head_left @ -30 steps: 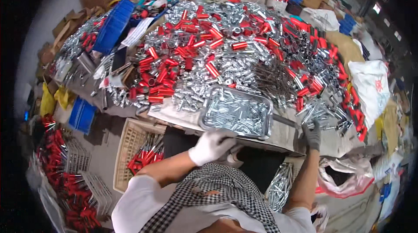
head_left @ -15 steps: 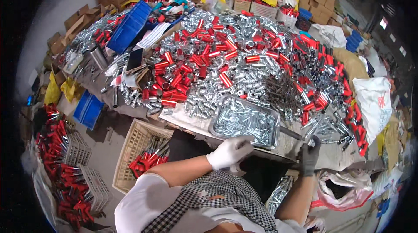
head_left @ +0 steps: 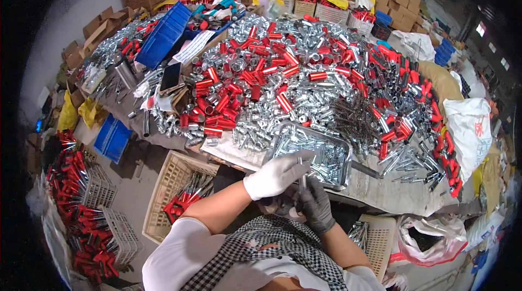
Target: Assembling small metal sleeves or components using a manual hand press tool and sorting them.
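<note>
The slim silvery metal rod (head_left: 303, 175) sits between white-gloved left hand (head_left: 276, 175) and grey-gloved right hand (head_left: 317, 205) (whose grip clamps it, I cannot tell); a loose pinch could lose it among silvery metal pins (head_left: 325, 156) in the shiny rectangular tray (head_left: 348, 163)

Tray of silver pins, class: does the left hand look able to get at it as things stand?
Probably yes: the white-gloved left hand is close by the near rim of the tray, which has no lid in the way.
</note>
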The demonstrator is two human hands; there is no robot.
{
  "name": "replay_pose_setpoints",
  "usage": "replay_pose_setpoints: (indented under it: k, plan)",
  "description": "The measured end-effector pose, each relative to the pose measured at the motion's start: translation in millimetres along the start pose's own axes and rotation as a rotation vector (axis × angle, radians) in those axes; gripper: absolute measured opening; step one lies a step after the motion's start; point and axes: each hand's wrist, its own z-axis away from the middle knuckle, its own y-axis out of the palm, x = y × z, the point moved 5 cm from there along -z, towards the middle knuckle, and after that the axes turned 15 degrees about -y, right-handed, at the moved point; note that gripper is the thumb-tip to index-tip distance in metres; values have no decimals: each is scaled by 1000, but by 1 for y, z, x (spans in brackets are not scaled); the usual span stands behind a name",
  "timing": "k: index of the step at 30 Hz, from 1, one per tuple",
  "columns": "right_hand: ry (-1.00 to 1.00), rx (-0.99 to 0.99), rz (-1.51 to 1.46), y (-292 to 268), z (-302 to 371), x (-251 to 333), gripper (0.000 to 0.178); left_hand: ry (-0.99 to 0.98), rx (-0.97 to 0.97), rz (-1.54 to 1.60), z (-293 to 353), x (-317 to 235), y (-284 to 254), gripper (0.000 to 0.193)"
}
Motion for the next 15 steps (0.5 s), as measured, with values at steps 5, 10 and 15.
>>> replay_pose_setpoints:
  k: [5,10,15]
  plan:
    - [185,-8,-372,15,-3,17,43,-82,123,225,2,3,-8,36]
    - [280,219,-841,24,-3,12,45,-105,31,398,6,-17,-3,39]
    - [311,280,-1081,46,-1,15,43,-109,96,529,8,3,5,34]
